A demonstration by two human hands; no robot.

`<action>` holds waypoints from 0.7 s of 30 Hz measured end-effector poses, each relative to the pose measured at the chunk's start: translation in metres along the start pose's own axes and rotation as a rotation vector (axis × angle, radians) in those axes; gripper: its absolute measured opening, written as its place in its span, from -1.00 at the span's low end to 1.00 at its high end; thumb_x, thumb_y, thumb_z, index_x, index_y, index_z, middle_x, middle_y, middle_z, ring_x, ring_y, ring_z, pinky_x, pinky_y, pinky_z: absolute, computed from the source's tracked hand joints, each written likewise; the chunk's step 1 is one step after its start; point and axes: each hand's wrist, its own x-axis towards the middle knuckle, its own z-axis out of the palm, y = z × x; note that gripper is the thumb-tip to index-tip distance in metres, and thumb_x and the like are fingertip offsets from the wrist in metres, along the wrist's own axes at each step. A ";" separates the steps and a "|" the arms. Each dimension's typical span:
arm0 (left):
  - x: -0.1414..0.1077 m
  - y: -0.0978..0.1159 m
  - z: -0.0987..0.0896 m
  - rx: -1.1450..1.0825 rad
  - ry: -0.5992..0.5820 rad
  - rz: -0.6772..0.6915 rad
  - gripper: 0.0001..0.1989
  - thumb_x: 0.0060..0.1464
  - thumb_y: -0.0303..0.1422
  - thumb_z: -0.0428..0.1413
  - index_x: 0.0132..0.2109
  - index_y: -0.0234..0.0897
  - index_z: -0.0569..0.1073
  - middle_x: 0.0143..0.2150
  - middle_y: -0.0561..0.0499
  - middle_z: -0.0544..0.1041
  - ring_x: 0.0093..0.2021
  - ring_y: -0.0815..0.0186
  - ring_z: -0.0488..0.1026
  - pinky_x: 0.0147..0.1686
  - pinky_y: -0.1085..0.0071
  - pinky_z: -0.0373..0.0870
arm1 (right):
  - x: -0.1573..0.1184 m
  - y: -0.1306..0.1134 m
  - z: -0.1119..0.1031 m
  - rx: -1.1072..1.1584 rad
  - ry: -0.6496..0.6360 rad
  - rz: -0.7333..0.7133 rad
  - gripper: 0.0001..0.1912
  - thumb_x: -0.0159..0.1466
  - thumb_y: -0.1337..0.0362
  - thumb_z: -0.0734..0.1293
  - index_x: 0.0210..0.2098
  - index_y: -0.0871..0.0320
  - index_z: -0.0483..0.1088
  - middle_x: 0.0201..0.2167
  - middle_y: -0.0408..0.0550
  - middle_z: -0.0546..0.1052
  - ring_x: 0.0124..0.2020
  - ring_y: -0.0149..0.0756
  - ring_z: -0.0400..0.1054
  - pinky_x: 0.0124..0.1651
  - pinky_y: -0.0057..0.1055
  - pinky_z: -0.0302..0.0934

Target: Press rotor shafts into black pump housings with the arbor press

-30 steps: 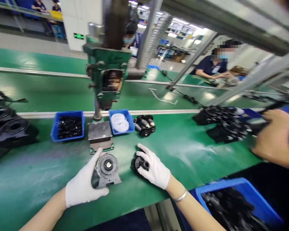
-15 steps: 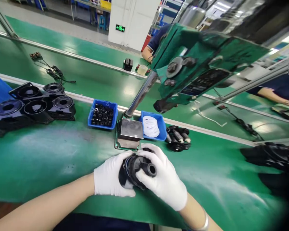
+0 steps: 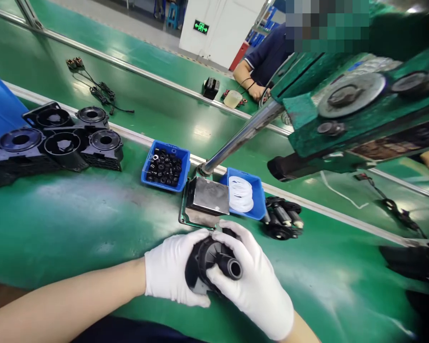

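Note:
Both of my hands wear white gloves and hold a black round pump housing above the front of the green bench. My left hand (image 3: 173, 269) wraps round the body (image 3: 192, 272) of the housing from the left. With its fingers curled over the top, my right hand (image 3: 255, 274) grips the ribbed cover (image 3: 210, 254), which has a short open pipe (image 3: 233, 268) pointing towards me. The cover sits against the body; the far side of the seam is hidden by my fingers. Just beyond my hands stands the flat metal block (image 3: 210, 194) of a press.
The green press head (image 3: 343, 109) overhangs at the right on a steel column (image 3: 241, 138). Blue bins hold small black parts (image 3: 164, 166) and white rings (image 3: 240, 194). Black motor parts (image 3: 282, 218) lie right, black housings (image 3: 64, 143) left. A co-worker's arm (image 3: 250, 76) is across the bench.
My view has swung, so the bench items appear further right and the press head larger. The bluish ring visible at the cover's seam before no longer shows. Both hands keep their grip.

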 end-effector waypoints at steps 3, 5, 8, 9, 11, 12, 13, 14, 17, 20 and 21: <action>-0.002 -0.005 0.004 -0.003 0.026 0.022 -0.05 -0.36 -0.22 0.38 0.19 -0.20 0.15 0.12 -0.16 0.41 0.07 -0.06 0.45 0.10 0.05 0.42 | -0.001 0.000 0.002 -0.005 0.000 -0.004 -0.56 0.20 0.12 0.35 0.01 0.19 0.30 0.07 0.25 0.29 0.06 0.05 0.34 -0.02 0.01 0.40; -0.003 -0.008 0.006 -0.003 0.044 0.039 0.05 -0.36 -0.22 0.38 0.26 -0.22 0.04 0.11 -0.18 0.42 0.04 -0.07 0.47 0.09 0.04 0.43 | -0.001 0.000 0.004 -0.005 0.011 -0.006 -0.55 0.21 0.10 0.35 0.01 0.19 0.29 0.06 0.25 0.28 0.05 0.06 0.34 -0.04 0.01 0.41; -0.002 -0.014 0.010 0.028 0.077 0.135 0.06 -0.32 -0.28 0.36 0.29 -0.19 -0.03 0.04 -0.14 0.44 -0.03 -0.02 0.50 0.04 0.05 0.46 | -0.003 0.000 0.007 0.005 0.029 -0.011 -0.49 0.23 0.08 0.33 0.08 0.21 0.24 0.06 0.26 0.28 0.06 0.07 0.33 -0.02 0.03 0.40; -0.002 -0.015 0.011 0.046 0.092 0.197 0.03 -0.30 -0.31 0.35 0.28 -0.17 -0.03 0.04 -0.13 0.42 -0.02 -0.01 0.49 0.03 0.06 0.47 | -0.003 0.000 0.008 0.007 0.035 -0.011 -0.43 0.23 0.08 0.32 0.14 0.22 0.20 0.06 0.27 0.28 0.07 0.08 0.32 -0.01 0.03 0.39; 0.000 -0.017 0.013 0.081 0.120 0.325 -0.02 -0.28 -0.36 0.31 0.27 -0.15 0.01 0.09 -0.16 0.36 0.04 -0.01 0.45 0.05 0.08 0.46 | -0.004 0.001 0.009 0.011 0.043 -0.004 -0.30 0.24 0.07 0.32 0.25 0.24 0.09 0.08 0.29 0.27 0.09 0.09 0.30 0.02 0.04 0.38; 0.000 -0.017 0.015 0.096 0.129 0.372 -0.03 -0.28 -0.38 0.30 0.27 -0.15 0.02 0.13 -0.17 0.32 0.07 0.00 0.43 0.07 0.09 0.45 | -0.004 0.002 0.009 0.015 0.047 0.000 -0.25 0.24 0.07 0.32 0.30 0.24 0.02 0.08 0.29 0.27 0.11 0.10 0.29 0.03 0.04 0.38; 0.001 -0.017 0.016 0.109 0.140 0.402 -0.05 -0.28 -0.40 0.28 0.27 -0.15 0.03 0.15 -0.18 0.29 0.10 0.00 0.41 0.10 0.10 0.43 | -0.005 0.002 0.010 0.021 0.050 0.001 -0.21 0.24 0.07 0.32 0.33 0.24 -0.03 0.09 0.29 0.26 0.11 0.09 0.29 0.04 0.04 0.37; 0.001 -0.016 0.018 0.117 0.153 0.415 -0.07 -0.27 -0.42 0.27 0.27 -0.16 0.05 0.17 -0.19 0.26 0.13 0.01 0.39 0.12 0.11 0.42 | -0.005 0.002 0.012 0.029 0.056 -0.001 -0.19 0.24 0.09 0.32 0.35 0.22 -0.06 0.09 0.29 0.26 0.12 0.09 0.29 0.04 0.03 0.37; 0.001 -0.017 0.025 0.124 0.211 0.429 -0.11 -0.26 -0.49 0.22 0.26 -0.19 0.09 0.15 -0.16 0.29 0.17 0.06 0.35 0.16 0.14 0.39 | -0.007 0.000 0.018 0.046 0.087 -0.006 -0.17 0.22 0.15 0.33 0.37 0.18 -0.08 0.11 0.28 0.25 0.12 0.07 0.30 0.06 0.03 0.36; -0.001 -0.018 0.030 0.131 0.258 0.442 -0.10 -0.31 -0.53 0.21 0.25 -0.21 0.12 0.12 -0.15 0.33 0.14 0.06 0.37 0.14 0.15 0.41 | -0.005 0.001 0.020 0.053 0.107 0.005 -0.15 0.16 0.20 0.36 0.36 0.21 -0.04 0.12 0.29 0.29 0.15 0.06 0.30 0.10 0.02 0.34; -0.002 -0.016 0.031 0.135 0.269 0.441 -0.10 -0.32 -0.53 0.20 0.25 -0.21 0.13 0.12 -0.15 0.34 0.12 0.06 0.39 0.12 0.15 0.43 | -0.004 0.004 0.016 0.056 0.088 -0.015 -0.13 0.13 0.17 0.38 0.34 0.24 0.01 0.12 0.30 0.32 0.14 0.07 0.31 0.10 0.02 0.34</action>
